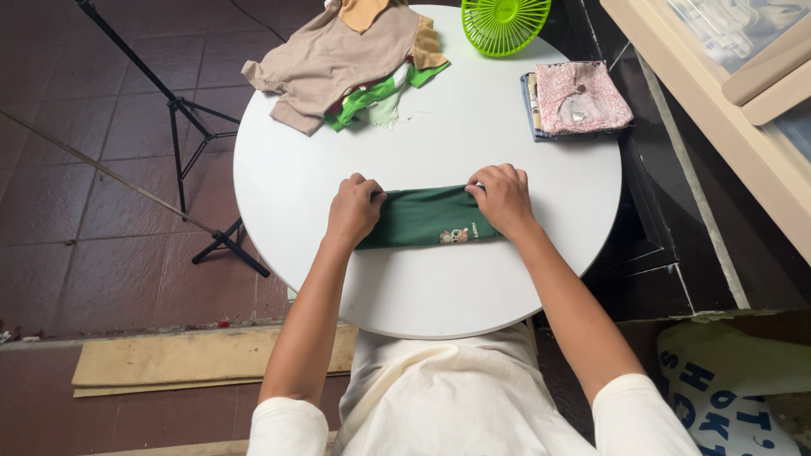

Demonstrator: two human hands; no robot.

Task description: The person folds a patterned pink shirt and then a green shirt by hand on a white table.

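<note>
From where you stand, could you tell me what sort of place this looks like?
Probably a home room or porch set up for filming clothes folding: a round white table on dark tiled floor, a pile of small clothes, a folded stack, and a tripod stand. Both hands press a folded green garment.

Round white table [439, 287]: bare strip btwn folded dark green garment [427, 217] and near edge, free to pass. Centre also open, wide bare patch behind garment. Far left blocked by heap of clothes [338, 63], beige top w/ green pieces under. Far edge: lime green fan [504, 24]. Far right: folded pink floral stack [579, 99]. Gap btwn heap and stack passable. Tripod stand [182, 127] on floor left of table.
</note>
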